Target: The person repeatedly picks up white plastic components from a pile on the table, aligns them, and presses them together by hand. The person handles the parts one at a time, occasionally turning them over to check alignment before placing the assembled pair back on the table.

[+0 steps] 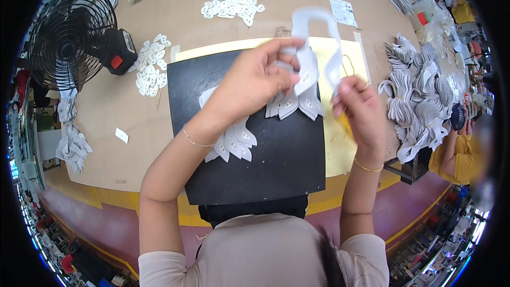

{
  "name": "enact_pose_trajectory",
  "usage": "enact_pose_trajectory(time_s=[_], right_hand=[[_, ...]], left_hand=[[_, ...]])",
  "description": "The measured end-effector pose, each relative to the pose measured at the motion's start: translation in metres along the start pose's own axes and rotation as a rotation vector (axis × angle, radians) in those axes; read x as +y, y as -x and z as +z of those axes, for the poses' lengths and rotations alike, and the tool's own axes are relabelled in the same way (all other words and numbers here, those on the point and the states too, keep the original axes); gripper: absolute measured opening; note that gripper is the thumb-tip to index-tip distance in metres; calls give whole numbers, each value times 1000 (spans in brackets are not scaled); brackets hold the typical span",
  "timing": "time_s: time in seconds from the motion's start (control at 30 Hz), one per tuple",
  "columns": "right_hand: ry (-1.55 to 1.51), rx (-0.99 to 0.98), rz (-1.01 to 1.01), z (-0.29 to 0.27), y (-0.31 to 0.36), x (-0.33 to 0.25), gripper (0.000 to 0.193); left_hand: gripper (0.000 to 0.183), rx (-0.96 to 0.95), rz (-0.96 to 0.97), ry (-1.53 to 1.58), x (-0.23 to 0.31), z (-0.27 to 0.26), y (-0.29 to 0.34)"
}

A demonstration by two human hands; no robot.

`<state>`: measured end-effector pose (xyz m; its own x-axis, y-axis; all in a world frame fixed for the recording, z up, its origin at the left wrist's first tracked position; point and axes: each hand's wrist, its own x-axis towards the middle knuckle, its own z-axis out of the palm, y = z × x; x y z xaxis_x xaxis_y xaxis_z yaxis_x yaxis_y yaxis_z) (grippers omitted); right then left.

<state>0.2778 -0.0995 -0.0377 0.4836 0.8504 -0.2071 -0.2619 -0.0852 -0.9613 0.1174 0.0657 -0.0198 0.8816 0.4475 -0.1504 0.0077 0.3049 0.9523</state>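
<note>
My left hand point(254, 82) is closed on one end of a white U-shaped cut piece point(336, 56), blurred by motion, above the black mat point(255, 180). The piece's other end reaches my right hand point(361, 109), whose thumb and fingers pinch it. Something yellow point(345, 125) shows beneath my right fingers; its kind is hard to make out. Below my hands, a fanned bunch of white pieces with small pale ovals on their tips point(289, 107) lies at the mat's right side. Another such fan point(234, 142) rests under my left forearm, partly hidden by it.
Yellow sheeting point(340, 154) lies beneath the mat. Small white cutouts point(231, 6) are heaped at the back, and more point(151, 69) beside a black fan point(69, 48) at left. Bundled white pieces point(419, 101) pile up at right, near a person in yellow point(454, 157).
</note>
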Motion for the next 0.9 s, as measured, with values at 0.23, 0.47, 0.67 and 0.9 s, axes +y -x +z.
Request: enact_pose_trajectory(time_s=[0.23, 0.47, 0.67, 0.9], right_hand=[[68, -22, 244, 0, 9, 30, 18], [233, -75, 355, 4, 10, 27, 23], [567, 250, -11, 5, -2, 24, 24], [942, 286, -171, 21, -40, 15, 38]], left_hand=[[50, 63, -206, -108, -29, -1, 12], [48, 104, -187, -233, -33, 2, 28], [35, 165, -66, -515, -40, -10, 21], [25, 315, 229, -876, -37, -13, -25]])
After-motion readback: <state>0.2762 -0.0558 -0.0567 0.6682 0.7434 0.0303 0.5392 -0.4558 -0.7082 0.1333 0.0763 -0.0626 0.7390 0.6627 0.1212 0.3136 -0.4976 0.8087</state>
